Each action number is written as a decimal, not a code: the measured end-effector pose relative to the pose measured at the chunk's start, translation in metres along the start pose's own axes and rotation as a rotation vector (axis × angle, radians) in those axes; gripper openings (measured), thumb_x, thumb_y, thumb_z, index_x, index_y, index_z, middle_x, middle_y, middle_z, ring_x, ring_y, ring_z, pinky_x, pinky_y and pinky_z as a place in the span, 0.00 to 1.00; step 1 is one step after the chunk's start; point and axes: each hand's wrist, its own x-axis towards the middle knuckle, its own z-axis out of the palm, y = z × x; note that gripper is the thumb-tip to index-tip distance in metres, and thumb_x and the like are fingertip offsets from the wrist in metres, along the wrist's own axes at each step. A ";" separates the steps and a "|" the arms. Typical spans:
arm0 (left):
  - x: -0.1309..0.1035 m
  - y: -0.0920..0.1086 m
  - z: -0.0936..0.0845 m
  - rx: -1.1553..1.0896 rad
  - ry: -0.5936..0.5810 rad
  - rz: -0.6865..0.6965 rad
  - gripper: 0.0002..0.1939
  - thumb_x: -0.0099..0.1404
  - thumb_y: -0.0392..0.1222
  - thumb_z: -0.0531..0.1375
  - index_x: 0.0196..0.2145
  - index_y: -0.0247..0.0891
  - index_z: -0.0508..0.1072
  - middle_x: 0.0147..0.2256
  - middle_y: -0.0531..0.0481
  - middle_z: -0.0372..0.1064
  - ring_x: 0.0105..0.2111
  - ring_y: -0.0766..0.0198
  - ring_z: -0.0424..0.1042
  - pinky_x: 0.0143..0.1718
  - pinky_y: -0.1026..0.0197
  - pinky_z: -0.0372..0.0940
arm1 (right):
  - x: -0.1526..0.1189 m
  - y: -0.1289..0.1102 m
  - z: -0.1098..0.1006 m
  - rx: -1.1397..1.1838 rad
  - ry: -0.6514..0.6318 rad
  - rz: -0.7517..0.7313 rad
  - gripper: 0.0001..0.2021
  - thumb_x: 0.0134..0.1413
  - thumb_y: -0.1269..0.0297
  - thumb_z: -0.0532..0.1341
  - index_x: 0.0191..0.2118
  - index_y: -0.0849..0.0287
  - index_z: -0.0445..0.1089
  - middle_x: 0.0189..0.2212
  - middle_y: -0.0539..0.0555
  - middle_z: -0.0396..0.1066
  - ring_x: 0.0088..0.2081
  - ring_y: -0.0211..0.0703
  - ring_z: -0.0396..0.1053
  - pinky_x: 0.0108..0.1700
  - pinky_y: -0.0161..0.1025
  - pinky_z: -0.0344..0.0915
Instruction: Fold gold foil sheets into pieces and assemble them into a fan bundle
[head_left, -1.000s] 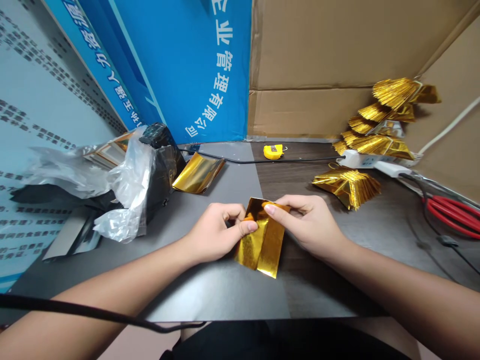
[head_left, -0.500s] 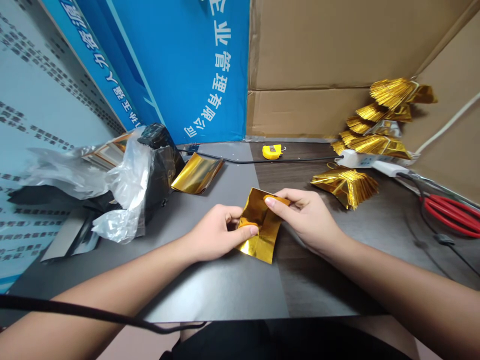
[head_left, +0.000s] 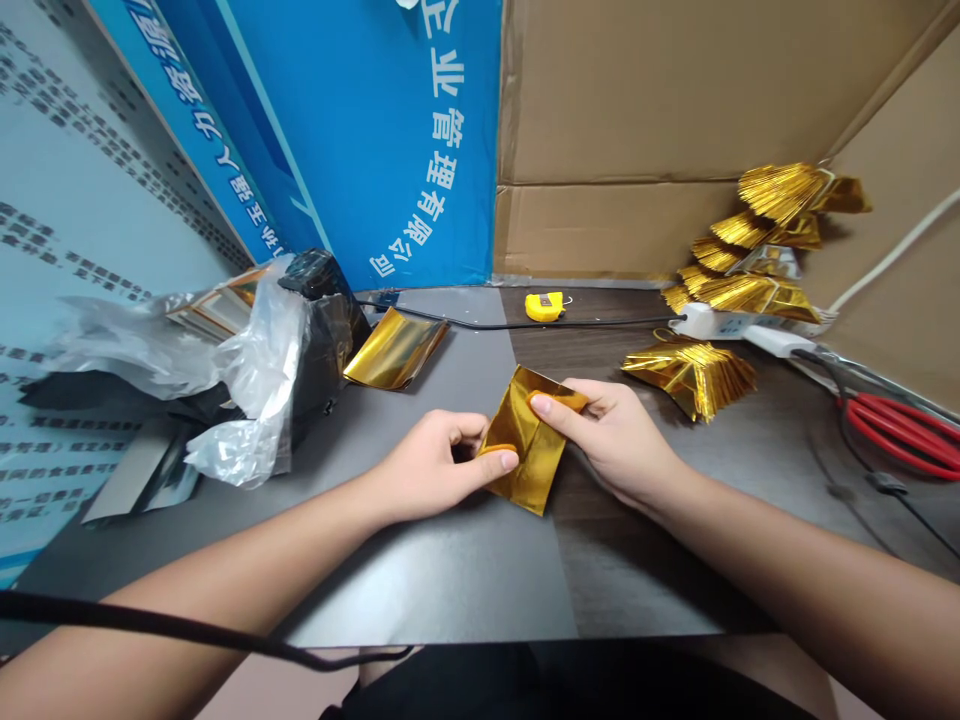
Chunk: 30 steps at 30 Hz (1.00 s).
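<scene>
A shiny gold foil sheet [head_left: 527, 455] is held above the table between my two hands, tilted, with a crease running down it. My left hand [head_left: 442, 462] pinches its left edge, thumb on top and fingers behind. The upper right edge is gripped by my right hand [head_left: 615, 430], its thumb lying on the face of the foil. Beyond my hands, a curled stack of gold foil sheets [head_left: 394, 348] lies on the table. To the right rests a fan-shaped bundle of folded gold foil [head_left: 690, 378].
Several more folded foil bundles [head_left: 776, 290] are piled against the cardboard wall [head_left: 600, 110]. A yellow tape measure [head_left: 544, 306], a black cable, a white power strip [head_left: 712, 320] and a red cable coil [head_left: 904, 435] lie around. Crumpled plastic bags [head_left: 259, 360] stand at left.
The gold foil sheet has shifted slightly up and to the right and turned a little in my hands. Both hands keep their pinch on it.
</scene>
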 end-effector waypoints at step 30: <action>0.005 -0.013 -0.035 1.101 -0.092 0.413 0.16 0.65 0.33 0.54 0.44 0.42 0.79 0.42 0.48 0.72 0.41 0.59 0.68 0.44 0.55 0.62 | 0.028 0.000 -0.047 -0.881 -0.609 -0.655 0.17 0.56 0.81 0.55 0.39 0.60 0.79 0.43 0.56 0.77 0.46 0.47 0.69 0.50 0.46 0.68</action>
